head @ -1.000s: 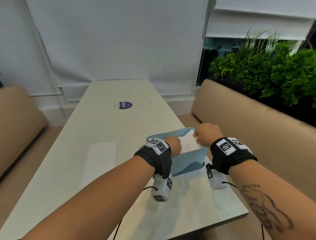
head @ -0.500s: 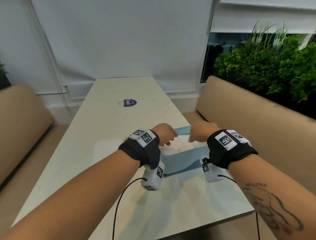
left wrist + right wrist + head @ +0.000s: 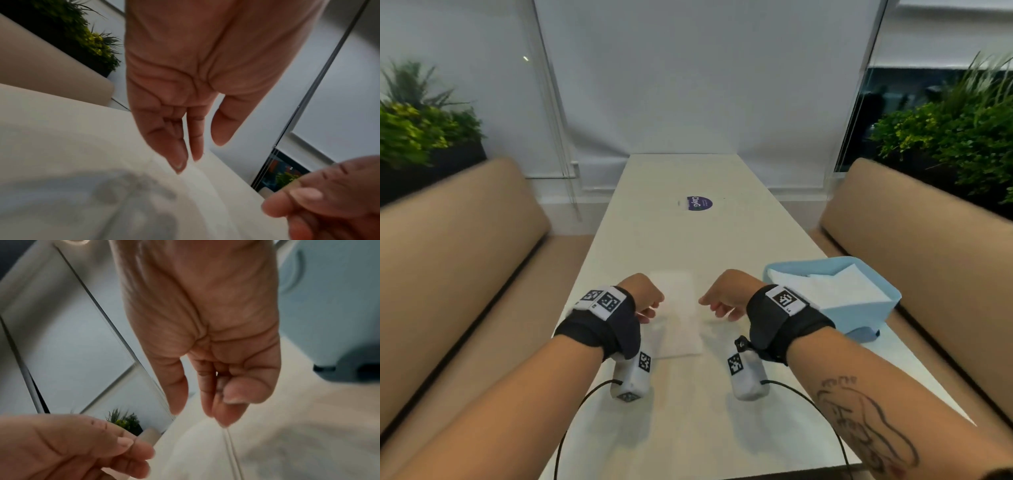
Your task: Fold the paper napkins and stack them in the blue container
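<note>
Near end of the long white surface [image 3: 688, 246]: one white rectangular paper napkin [image 3: 678, 318] lying flat, long side running away from the person. Left hand [image 3: 642, 295] is at its left edge and right hand [image 3: 729, 294] at its right edge, napkin between them.

Left hand: nothing gripped. Fingers [image 3: 196, 133] hang nearly straight and point down at the napkin, thumb spread apart. Tips are at the paper, but contact can't be confirmed because of blur.

Right hand: also empty, fingers loosely curled, thumb off to the side. Tips are just above or on the napkin's edge, can't tell which.

Light blue open-top container [image 3: 859, 318] sits at the surface's right edge, just beside the right wrist and apart from the loose napkin. Folded white napkins [image 3: 839, 287] are stacked inside it.

Purple round sticker [image 3: 699, 203] is further up the surface, well apart. Tan padded benches [image 3: 458, 260] on both sides, green plants [image 3: 962, 130] behind them.
</note>
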`<state>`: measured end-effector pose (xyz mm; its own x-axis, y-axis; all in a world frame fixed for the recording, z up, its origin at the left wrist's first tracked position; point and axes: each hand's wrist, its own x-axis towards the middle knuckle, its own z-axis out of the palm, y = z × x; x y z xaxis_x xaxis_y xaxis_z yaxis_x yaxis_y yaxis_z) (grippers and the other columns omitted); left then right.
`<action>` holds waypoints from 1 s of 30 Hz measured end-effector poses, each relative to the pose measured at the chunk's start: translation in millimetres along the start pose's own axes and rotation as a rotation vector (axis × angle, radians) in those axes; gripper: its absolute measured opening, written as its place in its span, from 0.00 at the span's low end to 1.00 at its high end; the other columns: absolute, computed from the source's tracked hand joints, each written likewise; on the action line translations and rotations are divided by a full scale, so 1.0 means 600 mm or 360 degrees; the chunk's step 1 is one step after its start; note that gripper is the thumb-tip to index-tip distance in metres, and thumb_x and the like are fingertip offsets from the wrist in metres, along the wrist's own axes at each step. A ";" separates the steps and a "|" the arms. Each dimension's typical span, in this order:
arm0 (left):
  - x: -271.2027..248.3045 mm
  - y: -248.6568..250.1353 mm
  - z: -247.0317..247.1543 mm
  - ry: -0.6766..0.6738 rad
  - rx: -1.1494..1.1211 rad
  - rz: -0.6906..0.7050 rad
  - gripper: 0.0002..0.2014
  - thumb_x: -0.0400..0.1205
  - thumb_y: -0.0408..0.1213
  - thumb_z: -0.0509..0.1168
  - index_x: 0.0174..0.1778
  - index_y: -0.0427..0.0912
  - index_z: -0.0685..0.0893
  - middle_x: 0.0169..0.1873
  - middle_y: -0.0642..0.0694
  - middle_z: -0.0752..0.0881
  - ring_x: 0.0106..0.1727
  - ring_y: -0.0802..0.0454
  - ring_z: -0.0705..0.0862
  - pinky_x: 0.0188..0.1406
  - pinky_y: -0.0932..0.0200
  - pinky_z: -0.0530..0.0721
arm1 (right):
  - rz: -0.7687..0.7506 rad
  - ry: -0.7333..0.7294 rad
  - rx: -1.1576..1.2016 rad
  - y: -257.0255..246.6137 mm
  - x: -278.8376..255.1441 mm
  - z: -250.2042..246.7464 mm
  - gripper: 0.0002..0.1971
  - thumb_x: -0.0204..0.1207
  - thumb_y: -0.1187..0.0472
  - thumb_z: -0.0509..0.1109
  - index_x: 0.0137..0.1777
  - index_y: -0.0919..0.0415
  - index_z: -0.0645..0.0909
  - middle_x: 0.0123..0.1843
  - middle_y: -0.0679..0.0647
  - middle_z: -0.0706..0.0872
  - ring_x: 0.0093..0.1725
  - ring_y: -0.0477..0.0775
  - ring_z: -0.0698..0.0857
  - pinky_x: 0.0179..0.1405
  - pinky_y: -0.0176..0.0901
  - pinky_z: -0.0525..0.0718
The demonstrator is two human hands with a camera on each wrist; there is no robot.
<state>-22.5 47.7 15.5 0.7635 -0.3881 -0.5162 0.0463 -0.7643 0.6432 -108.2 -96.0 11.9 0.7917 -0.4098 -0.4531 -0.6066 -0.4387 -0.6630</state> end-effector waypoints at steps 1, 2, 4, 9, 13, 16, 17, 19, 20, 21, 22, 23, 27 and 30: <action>0.006 -0.013 -0.003 0.0014 0.0003 -0.0028 0.08 0.84 0.30 0.59 0.39 0.35 0.74 0.35 0.43 0.76 0.29 0.50 0.77 0.26 0.59 0.77 | 0.0048 -0.0028 0.0016 -0.001 0.009 0.015 0.10 0.76 0.62 0.71 0.37 0.64 0.75 0.34 0.56 0.79 0.28 0.51 0.78 0.26 0.40 0.79; 0.010 -0.023 -0.006 0.0023 0.0002 -0.0056 0.07 0.83 0.29 0.59 0.39 0.35 0.75 0.35 0.42 0.76 0.29 0.49 0.77 0.26 0.58 0.78 | 0.0091 -0.0046 0.0033 -0.003 0.017 0.028 0.09 0.77 0.64 0.71 0.38 0.65 0.74 0.33 0.57 0.77 0.28 0.51 0.77 0.25 0.41 0.80; 0.018 -0.040 -0.009 0.0031 -0.0013 -0.0088 0.06 0.82 0.28 0.60 0.40 0.33 0.76 0.33 0.40 0.76 0.29 0.46 0.77 0.31 0.54 0.80 | 0.0152 -0.0043 0.0055 -0.009 0.028 0.044 0.08 0.77 0.65 0.70 0.43 0.67 0.74 0.33 0.58 0.75 0.29 0.53 0.76 0.25 0.44 0.81; 0.020 -0.052 -0.009 -0.0023 -0.0100 -0.0106 0.05 0.83 0.29 0.61 0.48 0.29 0.78 0.31 0.37 0.77 0.31 0.45 0.76 0.47 0.50 0.81 | 0.0228 -0.0015 0.0134 -0.021 0.047 0.053 0.09 0.78 0.67 0.69 0.38 0.66 0.74 0.35 0.59 0.77 0.32 0.53 0.77 0.32 0.45 0.81; 0.019 -0.057 -0.010 -0.0059 -0.0131 -0.0099 0.13 0.83 0.29 0.61 0.63 0.29 0.75 0.32 0.38 0.77 0.32 0.46 0.76 0.58 0.48 0.81 | 0.0316 -0.0006 0.0246 -0.022 0.054 0.056 0.08 0.78 0.69 0.69 0.38 0.65 0.74 0.32 0.57 0.74 0.29 0.53 0.73 0.30 0.44 0.76; 0.015 -0.058 -0.011 -0.0065 -0.0113 -0.0077 0.08 0.83 0.28 0.61 0.57 0.33 0.74 0.33 0.39 0.76 0.34 0.46 0.77 0.58 0.49 0.81 | 0.0360 -0.0002 0.0316 -0.023 0.058 0.063 0.09 0.76 0.70 0.70 0.37 0.65 0.74 0.33 0.59 0.76 0.30 0.56 0.74 0.33 0.45 0.75; 0.014 -0.059 -0.011 -0.0072 -0.0098 -0.0070 0.09 0.83 0.27 0.62 0.58 0.34 0.74 0.33 0.40 0.76 0.37 0.45 0.78 0.58 0.49 0.81 | 0.0351 0.0009 0.0296 -0.022 0.063 0.067 0.10 0.75 0.70 0.70 0.35 0.65 0.74 0.35 0.61 0.77 0.32 0.58 0.76 0.35 0.46 0.76; 0.013 -0.062 -0.010 -0.0061 -0.0049 -0.0052 0.07 0.82 0.27 0.63 0.54 0.35 0.76 0.34 0.40 0.76 0.43 0.42 0.78 0.58 0.49 0.81 | 0.0326 0.0014 0.0277 -0.020 0.070 0.070 0.12 0.74 0.70 0.71 0.32 0.66 0.74 0.40 0.65 0.80 0.38 0.60 0.78 0.41 0.48 0.76; 0.012 -0.062 -0.010 -0.0055 -0.0022 -0.0049 0.03 0.81 0.27 0.64 0.48 0.35 0.76 0.33 0.41 0.76 0.43 0.42 0.77 0.57 0.49 0.81 | 0.0308 0.0030 0.0298 -0.018 0.072 0.069 0.11 0.73 0.70 0.72 0.32 0.65 0.74 0.41 0.64 0.81 0.39 0.60 0.79 0.41 0.47 0.77; 0.012 -0.063 -0.009 -0.0051 -0.0003 -0.0047 0.05 0.81 0.27 0.65 0.42 0.37 0.75 0.33 0.41 0.76 0.41 0.43 0.77 0.56 0.49 0.81 | 0.0289 0.0057 0.0332 -0.017 0.071 0.067 0.10 0.72 0.70 0.73 0.33 0.64 0.75 0.40 0.63 0.82 0.37 0.59 0.80 0.39 0.44 0.79; 0.013 -0.063 -0.009 -0.0053 0.0020 -0.0041 0.08 0.81 0.27 0.65 0.37 0.39 0.74 0.33 0.41 0.76 0.39 0.44 0.76 0.55 0.49 0.81 | 0.0268 0.0090 0.0371 -0.015 0.069 0.064 0.10 0.71 0.70 0.73 0.34 0.62 0.75 0.39 0.59 0.82 0.35 0.56 0.81 0.34 0.42 0.79; 0.015 -0.063 -0.008 -0.0059 0.0046 -0.0033 0.10 0.80 0.27 0.65 0.36 0.40 0.73 0.32 0.41 0.76 0.38 0.44 0.76 0.55 0.49 0.81 | 0.0257 0.0117 0.0408 -0.013 0.068 0.061 0.10 0.70 0.70 0.73 0.35 0.60 0.75 0.39 0.57 0.81 0.33 0.52 0.80 0.30 0.40 0.79; 0.021 -0.064 -0.008 -0.0072 0.0081 0.0016 0.05 0.80 0.28 0.66 0.43 0.38 0.75 0.32 0.41 0.77 0.36 0.44 0.76 0.51 0.50 0.81 | 0.0147 0.0279 0.0353 -0.013 0.069 0.063 0.11 0.73 0.70 0.69 0.35 0.57 0.72 0.43 0.56 0.80 0.34 0.49 0.79 0.26 0.36 0.77; 0.029 -0.069 -0.006 -0.0065 0.0101 0.0040 0.05 0.80 0.28 0.66 0.43 0.38 0.76 0.32 0.41 0.77 0.37 0.44 0.76 0.51 0.50 0.81 | 0.0100 0.0404 0.0141 -0.015 0.075 0.068 0.05 0.72 0.68 0.69 0.41 0.60 0.76 0.44 0.56 0.81 0.41 0.54 0.81 0.33 0.39 0.81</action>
<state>-8.7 74.5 -18.0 0.7370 -0.4274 -0.5236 -0.0146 -0.7846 0.6199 -64.1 -78.1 -26.9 0.7021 -0.6265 -0.3384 -0.6363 -0.3387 -0.6931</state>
